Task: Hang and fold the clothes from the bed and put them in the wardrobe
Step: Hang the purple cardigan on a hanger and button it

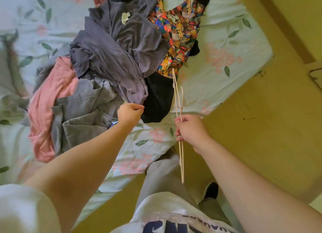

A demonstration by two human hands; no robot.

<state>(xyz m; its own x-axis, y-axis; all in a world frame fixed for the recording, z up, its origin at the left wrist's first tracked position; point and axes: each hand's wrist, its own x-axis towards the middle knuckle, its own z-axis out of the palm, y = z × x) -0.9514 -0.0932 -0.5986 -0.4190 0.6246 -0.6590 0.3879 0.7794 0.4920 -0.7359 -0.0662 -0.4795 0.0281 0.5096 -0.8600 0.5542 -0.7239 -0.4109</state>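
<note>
Though half-buried, black garment (157,97).

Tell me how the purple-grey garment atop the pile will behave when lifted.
Likely floppy: the purple-grey garment lies in soft, draped folds. Probably light, since the fabric looks thin. It overlaps the black garment, so that might drag along.

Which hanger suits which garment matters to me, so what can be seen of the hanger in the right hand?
The hanger is thin, pale cream and wire-like, seen nearly edge-on, so whether it is one or several I cannot tell. The right hand grips it near the middle, by its small hook. Its far end reaches the bear-print garment on the bed; its near end hangs free over the person's trouser leg.
</note>
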